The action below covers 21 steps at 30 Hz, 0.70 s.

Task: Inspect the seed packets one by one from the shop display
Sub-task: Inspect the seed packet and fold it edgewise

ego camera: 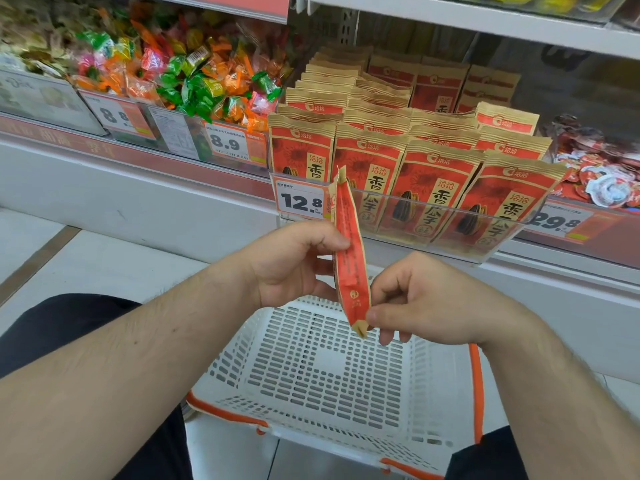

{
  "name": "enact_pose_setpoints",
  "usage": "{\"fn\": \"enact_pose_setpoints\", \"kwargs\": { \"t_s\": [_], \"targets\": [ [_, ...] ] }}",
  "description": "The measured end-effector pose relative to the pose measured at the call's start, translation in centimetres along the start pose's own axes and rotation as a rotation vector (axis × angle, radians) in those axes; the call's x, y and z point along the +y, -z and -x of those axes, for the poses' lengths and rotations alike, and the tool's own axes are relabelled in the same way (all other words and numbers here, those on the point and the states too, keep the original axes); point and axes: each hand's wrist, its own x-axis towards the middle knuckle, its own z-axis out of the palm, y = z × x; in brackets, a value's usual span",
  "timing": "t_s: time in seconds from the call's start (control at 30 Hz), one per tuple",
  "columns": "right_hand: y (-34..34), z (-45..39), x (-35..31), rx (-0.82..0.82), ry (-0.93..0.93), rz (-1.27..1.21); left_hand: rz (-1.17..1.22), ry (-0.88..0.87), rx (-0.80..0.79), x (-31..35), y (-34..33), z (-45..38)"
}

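The red sunflower seed packet (349, 251) stands edge-on, long axis near upright, top tilted slightly left, above the white basket (311, 368); left hand (294, 261) pinches its middle, right hand (415, 299) its bottom corner

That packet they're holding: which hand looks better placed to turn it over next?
Probably the left hand: it grips the packet mid-body, while the right hand only pinches the bottom corner, so it could let go easily.

A shop: stocked shelves (485, 26) with price tags (299, 202), bulk sweets (194, 74), and a shopping basket (311, 368)
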Motion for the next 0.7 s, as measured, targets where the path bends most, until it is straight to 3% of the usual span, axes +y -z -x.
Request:
{"fn": "enact_pose_setpoints", "kwargs": {
  "t_s": [0.33,0.57,0.7],
  "targets": [
    [0.4,-0.1,0.9,-0.036,0.040,-0.092,0.016,-0.029,-0.024,0.0,0.0,0.1],
    [0.7,-0.6,2.2,0.147,-0.007,-0.221,0.076,-0.099,-0.273,-0.4,0.1,0.3],
    [-0.4,-1.3,2.1,0.200,0.012,-0.343,0.105,-0.166,-0.264,-0.3,0.3,0.3]
  ]
}}
